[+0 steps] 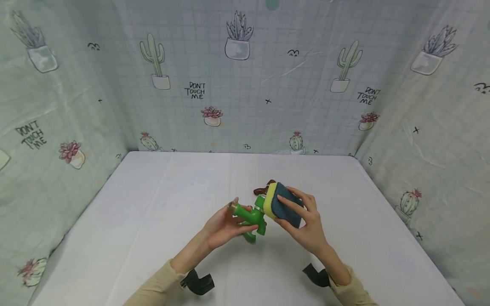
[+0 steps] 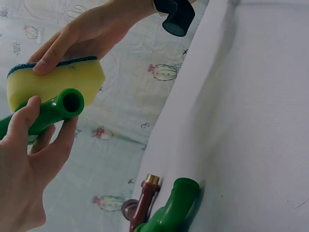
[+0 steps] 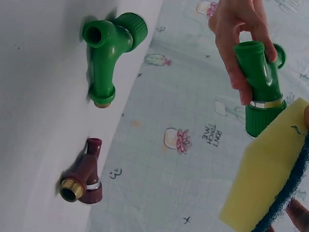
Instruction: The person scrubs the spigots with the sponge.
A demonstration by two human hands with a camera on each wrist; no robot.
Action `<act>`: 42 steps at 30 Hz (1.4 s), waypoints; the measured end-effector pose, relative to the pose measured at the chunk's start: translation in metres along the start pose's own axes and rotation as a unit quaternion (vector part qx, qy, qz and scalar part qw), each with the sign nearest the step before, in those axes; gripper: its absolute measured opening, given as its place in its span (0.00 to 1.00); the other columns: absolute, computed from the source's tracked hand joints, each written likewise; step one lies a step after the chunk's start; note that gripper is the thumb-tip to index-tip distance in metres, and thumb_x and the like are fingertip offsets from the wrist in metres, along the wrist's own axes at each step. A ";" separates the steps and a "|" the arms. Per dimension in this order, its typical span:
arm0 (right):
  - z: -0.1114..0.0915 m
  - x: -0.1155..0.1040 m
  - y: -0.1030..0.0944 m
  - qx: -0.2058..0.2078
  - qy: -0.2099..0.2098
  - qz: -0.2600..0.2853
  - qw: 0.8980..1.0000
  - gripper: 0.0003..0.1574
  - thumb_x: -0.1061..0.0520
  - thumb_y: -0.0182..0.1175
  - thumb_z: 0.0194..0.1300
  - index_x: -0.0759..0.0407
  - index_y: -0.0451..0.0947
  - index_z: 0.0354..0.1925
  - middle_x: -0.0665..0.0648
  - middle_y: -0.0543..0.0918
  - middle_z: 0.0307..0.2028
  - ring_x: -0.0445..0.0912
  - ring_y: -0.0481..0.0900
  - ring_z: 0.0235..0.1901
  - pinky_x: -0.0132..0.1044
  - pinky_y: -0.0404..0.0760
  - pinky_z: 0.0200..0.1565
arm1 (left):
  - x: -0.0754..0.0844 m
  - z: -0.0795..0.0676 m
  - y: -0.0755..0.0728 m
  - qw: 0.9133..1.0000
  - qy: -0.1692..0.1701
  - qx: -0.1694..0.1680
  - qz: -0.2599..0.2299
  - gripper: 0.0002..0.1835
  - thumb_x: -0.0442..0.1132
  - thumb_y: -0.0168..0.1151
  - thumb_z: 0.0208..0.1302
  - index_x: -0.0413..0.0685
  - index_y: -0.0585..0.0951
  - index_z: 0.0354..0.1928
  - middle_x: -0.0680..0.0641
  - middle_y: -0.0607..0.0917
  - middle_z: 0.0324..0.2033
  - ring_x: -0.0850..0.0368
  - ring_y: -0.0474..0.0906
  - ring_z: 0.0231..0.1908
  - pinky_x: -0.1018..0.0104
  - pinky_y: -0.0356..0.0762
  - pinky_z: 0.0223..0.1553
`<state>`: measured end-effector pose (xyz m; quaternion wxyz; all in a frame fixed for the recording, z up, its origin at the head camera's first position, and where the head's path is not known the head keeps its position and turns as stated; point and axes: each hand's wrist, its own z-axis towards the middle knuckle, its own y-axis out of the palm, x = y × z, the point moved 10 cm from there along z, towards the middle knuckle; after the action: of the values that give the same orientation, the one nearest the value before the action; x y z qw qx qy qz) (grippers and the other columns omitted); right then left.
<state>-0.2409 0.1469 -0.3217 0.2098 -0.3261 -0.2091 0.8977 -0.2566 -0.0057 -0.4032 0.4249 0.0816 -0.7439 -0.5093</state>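
Note:
My left hand (image 1: 223, 229) holds a green plastic tap (image 1: 250, 217) above the table, with thumb and fingers around its body. The tap's round ribbed knob (image 3: 263, 118) faces the sponge. In my right hand (image 1: 313, 229) is a sponge (image 1: 286, 206), yellow on one side with a dark blue-green scouring layer, gripped between thumb and fingers. Its yellow face is at the knob; whether they press together is hard to tell. Below lies a second green tap (image 3: 104, 63), mostly hidden by the left hand in the head view. A dark red tap (image 3: 87, 174) with a brass threaded end lies beyond it.
The table (image 1: 172, 191) has a white cover. Cloth walls (image 1: 245, 85) printed with cacti rise at its back and both sides. A black curved piece (image 1: 198, 284) sits by the left wrist, and a similar black piece (image 1: 317, 275) by the right.

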 end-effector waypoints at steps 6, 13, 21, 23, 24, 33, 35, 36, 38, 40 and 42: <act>-0.001 0.000 0.003 -0.006 -0.009 -0.003 1.000 0.36 0.61 0.72 0.39 0.48 0.76 0.51 0.57 0.67 0.59 0.46 0.60 0.53 0.50 0.70 0.47 | -0.005 -0.001 0.000 0.999 -0.016 0.019 0.042 0.12 0.39 0.36 0.68 0.42 0.67 0.47 0.44 0.56 0.57 0.45 0.52 0.64 0.53 0.67 0.58; 0.002 -0.008 0.008 -0.010 -0.033 -0.005 0.999 0.36 0.60 0.72 0.39 0.48 0.76 0.51 0.59 0.67 0.59 0.47 0.60 0.52 0.48 0.71 0.45 | -0.009 0.003 -0.003 0.992 -0.028 0.022 0.123 0.30 0.40 0.49 0.65 0.41 0.51 0.65 0.43 0.62 0.57 0.52 0.67 0.55 0.57 0.68 0.58; 0.000 -0.012 0.016 -0.020 -0.041 0.000 0.999 0.35 0.58 0.71 0.40 0.47 0.76 0.51 0.58 0.67 0.59 0.47 0.59 0.53 0.47 0.72 0.45 | -0.015 0.003 -0.012 0.980 -0.062 0.047 0.182 0.44 0.46 0.61 0.55 0.40 0.49 0.67 0.38 0.63 0.59 0.44 0.69 0.55 0.61 0.73 0.53; 0.000 -0.014 0.017 -0.021 -0.051 0.000 0.998 0.34 0.57 0.71 0.42 0.47 0.76 0.51 0.58 0.67 0.59 0.47 0.59 0.52 0.46 0.72 0.45 | -0.020 0.003 -0.009 0.982 -0.077 0.023 0.170 0.42 0.44 0.58 0.58 0.45 0.47 0.68 0.36 0.60 0.62 0.36 0.64 0.58 0.58 0.73 0.53; 0.001 -0.015 0.018 -0.022 -0.056 -0.002 0.998 0.33 0.56 0.71 0.42 0.47 0.76 0.51 0.59 0.67 0.59 0.48 0.59 0.52 0.46 0.71 0.45 | -0.022 0.003 -0.008 0.982 -0.086 0.011 0.169 0.42 0.44 0.57 0.58 0.47 0.45 0.69 0.36 0.58 0.63 0.33 0.62 0.59 0.58 0.74 0.52; 0.001 -0.018 0.020 -0.021 -0.078 -0.019 0.997 0.30 0.51 0.69 0.46 0.46 0.76 0.51 0.59 0.67 0.59 0.49 0.60 0.52 0.46 0.70 0.45 | -0.025 0.002 -0.008 0.978 -0.118 -0.025 0.171 0.38 0.34 0.46 0.66 0.60 0.35 0.68 0.28 0.56 0.63 0.38 0.70 0.54 0.55 0.75 0.49; 0.001 -0.017 0.019 -0.022 -0.075 -0.023 0.997 0.31 0.52 0.69 0.45 0.46 0.76 0.51 0.59 0.67 0.59 0.49 0.59 0.52 0.46 0.70 0.45 | -0.025 0.002 -0.009 0.979 -0.118 -0.014 0.166 0.38 0.30 0.43 0.66 0.61 0.35 0.68 0.28 0.57 0.62 0.40 0.73 0.52 0.48 0.70 0.52; 0.001 -0.017 0.019 -0.023 -0.072 -0.024 0.997 0.31 0.52 0.70 0.45 0.46 0.76 0.51 0.59 0.67 0.59 0.49 0.59 0.52 0.46 0.70 0.45 | -0.024 0.002 -0.010 0.979 -0.115 -0.005 0.169 0.38 0.28 0.43 0.66 0.61 0.36 0.68 0.27 0.58 0.61 0.41 0.75 0.50 0.46 0.68 0.52; 0.001 -0.016 0.019 -0.025 -0.067 -0.025 0.997 0.32 0.53 0.70 0.44 0.46 0.76 0.51 0.59 0.67 0.59 0.49 0.59 0.52 0.46 0.70 0.46 | -0.022 0.002 -0.014 0.978 -0.103 0.014 0.180 0.37 0.27 0.44 0.65 0.59 0.38 0.68 0.26 0.62 0.59 0.42 0.76 0.48 0.44 0.67 0.52; 0.001 -0.015 0.019 -0.024 -0.065 -0.026 0.997 0.32 0.54 0.71 0.42 0.46 0.76 0.51 0.59 0.67 0.59 0.49 0.59 0.52 0.46 0.70 0.45 | -0.017 0.002 -0.018 0.975 -0.080 0.038 0.205 0.36 0.28 0.46 0.64 0.56 0.42 0.67 0.27 0.67 0.55 0.43 0.78 0.46 0.45 0.69 0.51; 0.001 -0.015 0.019 -0.024 -0.064 -0.026 0.997 0.33 0.55 0.71 0.42 0.45 0.76 0.51 0.59 0.67 0.59 0.49 0.59 0.52 0.46 0.71 0.45 | -0.011 0.002 -0.023 0.967 -0.052 0.067 0.239 0.34 0.29 0.49 0.63 0.52 0.47 0.67 0.31 0.72 0.51 0.43 0.79 0.45 0.48 0.73 0.48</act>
<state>-0.2356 0.1228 -0.3228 0.2110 -0.2675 -0.2523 0.9057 -0.2583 -0.0087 -0.4283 0.4885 -0.0974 -0.7952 -0.3458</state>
